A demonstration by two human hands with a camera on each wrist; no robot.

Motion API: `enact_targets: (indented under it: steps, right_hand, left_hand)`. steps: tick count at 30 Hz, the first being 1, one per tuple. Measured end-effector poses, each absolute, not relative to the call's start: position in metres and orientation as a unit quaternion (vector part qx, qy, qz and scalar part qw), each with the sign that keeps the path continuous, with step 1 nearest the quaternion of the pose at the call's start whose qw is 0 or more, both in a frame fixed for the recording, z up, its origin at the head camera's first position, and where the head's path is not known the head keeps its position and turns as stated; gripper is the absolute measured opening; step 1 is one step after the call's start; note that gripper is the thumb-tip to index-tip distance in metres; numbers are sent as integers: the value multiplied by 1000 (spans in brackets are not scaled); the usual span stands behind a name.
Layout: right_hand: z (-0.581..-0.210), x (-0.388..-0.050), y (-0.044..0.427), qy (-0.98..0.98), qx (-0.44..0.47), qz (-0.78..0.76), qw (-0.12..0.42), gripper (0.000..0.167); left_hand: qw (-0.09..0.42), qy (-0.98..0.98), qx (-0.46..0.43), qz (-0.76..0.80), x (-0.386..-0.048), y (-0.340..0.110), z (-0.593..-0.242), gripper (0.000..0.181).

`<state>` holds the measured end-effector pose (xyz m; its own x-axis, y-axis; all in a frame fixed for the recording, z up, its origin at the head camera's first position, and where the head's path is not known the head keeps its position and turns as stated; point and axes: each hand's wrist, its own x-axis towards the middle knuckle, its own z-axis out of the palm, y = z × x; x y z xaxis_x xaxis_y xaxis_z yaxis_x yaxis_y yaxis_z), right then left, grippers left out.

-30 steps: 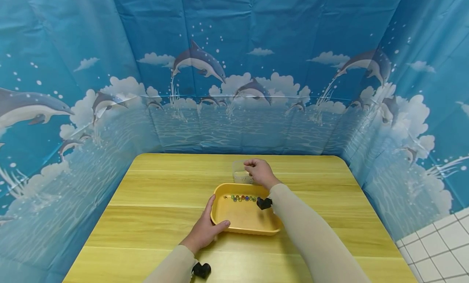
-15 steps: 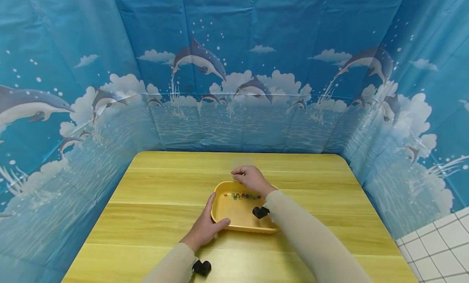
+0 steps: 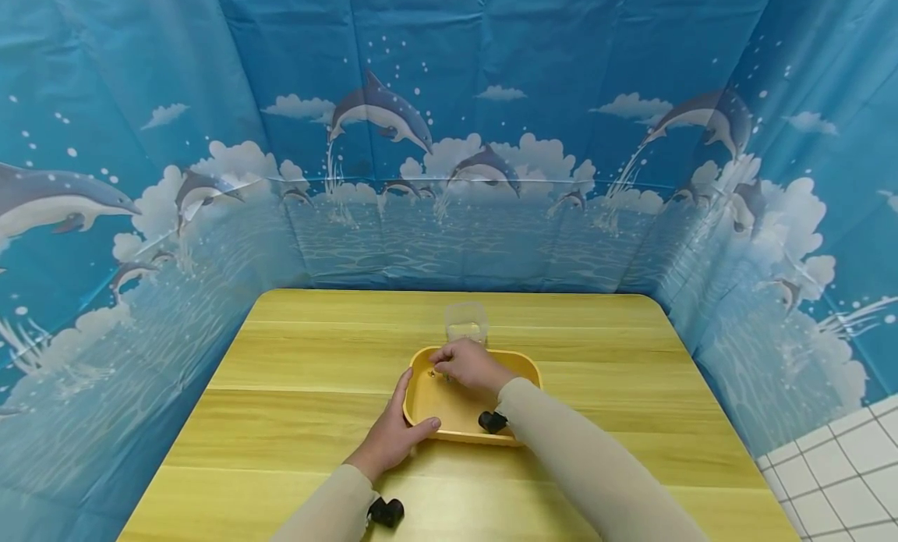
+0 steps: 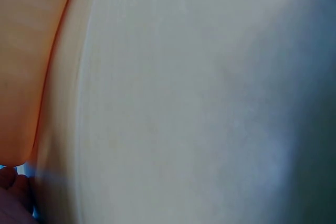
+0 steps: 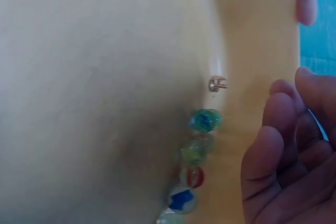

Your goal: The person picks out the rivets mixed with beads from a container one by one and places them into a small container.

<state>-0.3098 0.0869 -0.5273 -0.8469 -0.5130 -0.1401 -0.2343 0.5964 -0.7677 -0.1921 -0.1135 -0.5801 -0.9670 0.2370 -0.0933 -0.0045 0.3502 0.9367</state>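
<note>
My left hand (image 3: pixel 393 441) grips the near left corner of a yellow plastic tray (image 3: pixel 452 416), thumb over the rim and fingers along its outer side. One of its fingertips (image 5: pixel 306 3) shows past the rim in the right wrist view. My right hand (image 3: pixel 471 364) hovers over the tray's far left part, fingers loosely bent, and I see nothing held in them. Close to its fingertips lies a small gold-coloured metal piece (image 5: pixel 217 84) with a prong. Several glass marbles (image 5: pixel 193 177) line up beside it along the far wall; in the head view the right hand hides most of them.
A clear plastic box (image 3: pixel 466 314) stands just behind the tray, partly covered by the right hand. Both sit on a yellow wood-grain table (image 3: pixel 295 394). A blue dolphin-print curtain (image 3: pixel 449 238) surrounds the table's back and sides.
My right hand has come from the clear box toward me and leftward, down over the tray, and now covers most of the marbles. The left hand stays on the tray.
</note>
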Motion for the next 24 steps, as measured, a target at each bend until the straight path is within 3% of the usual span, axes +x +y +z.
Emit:
enact_targets:
  steps: [24]
  right_hand:
    - [-560,-315,76,912,-223,-312,145,24]
  left_hand:
    - [104,821,63,558,-193,-112,-581,103]
